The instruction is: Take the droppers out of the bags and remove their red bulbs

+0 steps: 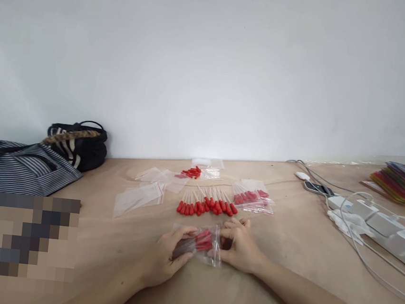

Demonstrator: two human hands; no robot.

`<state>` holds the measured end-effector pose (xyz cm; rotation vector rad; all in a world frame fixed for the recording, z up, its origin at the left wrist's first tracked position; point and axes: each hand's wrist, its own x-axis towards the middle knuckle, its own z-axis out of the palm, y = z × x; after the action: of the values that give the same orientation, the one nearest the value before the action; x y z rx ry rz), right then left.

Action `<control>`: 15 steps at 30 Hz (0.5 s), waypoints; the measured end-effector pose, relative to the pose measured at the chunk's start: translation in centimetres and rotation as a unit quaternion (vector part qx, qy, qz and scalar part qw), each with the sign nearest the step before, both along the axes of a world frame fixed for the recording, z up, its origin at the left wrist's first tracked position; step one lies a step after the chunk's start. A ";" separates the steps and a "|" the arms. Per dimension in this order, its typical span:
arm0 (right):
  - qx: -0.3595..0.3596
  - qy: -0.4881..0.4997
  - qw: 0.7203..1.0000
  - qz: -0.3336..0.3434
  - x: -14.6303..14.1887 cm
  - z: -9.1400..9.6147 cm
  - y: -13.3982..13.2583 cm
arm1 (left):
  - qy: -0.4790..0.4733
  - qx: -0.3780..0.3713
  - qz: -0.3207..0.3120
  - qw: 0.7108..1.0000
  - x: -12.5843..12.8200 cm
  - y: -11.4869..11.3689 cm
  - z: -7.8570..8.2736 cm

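Between my hands is a clear zip bag (203, 243) with several red-ended pieces inside, which look like droppers with red bulbs. My left hand (169, 253) grips its left side, thumb below and fingers above. At the bag's right edge, by the zip strip, my right hand (241, 245) pinches the plastic with curled fingers. Just beyond lies a row of droppers (204, 205), red bulbs toward me and pale thin stems pointing away. A filled zip bag (253, 196) rests to the right of that row. Flat bags (139, 199) lie to its left.
Small red pieces (191, 172) and another clear bag (208, 163) lie near the wall. On the right are a power strip (385, 224) with chargers and cables, a dark device (319, 188) and stacked colourful sheets (401, 185). A striped bag (25, 166) and black bag (90, 148) sit left.
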<state>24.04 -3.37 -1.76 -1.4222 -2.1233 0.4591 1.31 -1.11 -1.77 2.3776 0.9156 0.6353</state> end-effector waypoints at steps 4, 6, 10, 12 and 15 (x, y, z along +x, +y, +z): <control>-0.023 0.006 1.000 -0.019 -0.4 -0.2 0.1 | -0.002 0.015 -0.008 1.000 0.0 0.1 -0.1; -0.029 0.024 0.999 -0.019 -0.6 -0.3 0.2 | -0.005 0.016 -0.010 1.000 0.0 0.1 -0.2; -0.023 0.051 0.998 0.022 -0.9 0.0 0.1 | -0.015 0.011 -0.013 1.000 0.0 0.2 -0.4; -0.012 0.043 0.998 0.033 -1.1 0.2 -0.1 | -0.015 0.012 -0.020 1.000 0.0 0.2 -0.3; 0.005 0.016 0.999 0.031 -1.1 0.2 -0.3 | -0.013 0.012 -0.021 1.000 0.1 0.1 -0.1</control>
<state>22.95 -3.68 -1.59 -1.3385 -2.1446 0.4915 1.41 -0.97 -1.86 2.3976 0.8483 0.6620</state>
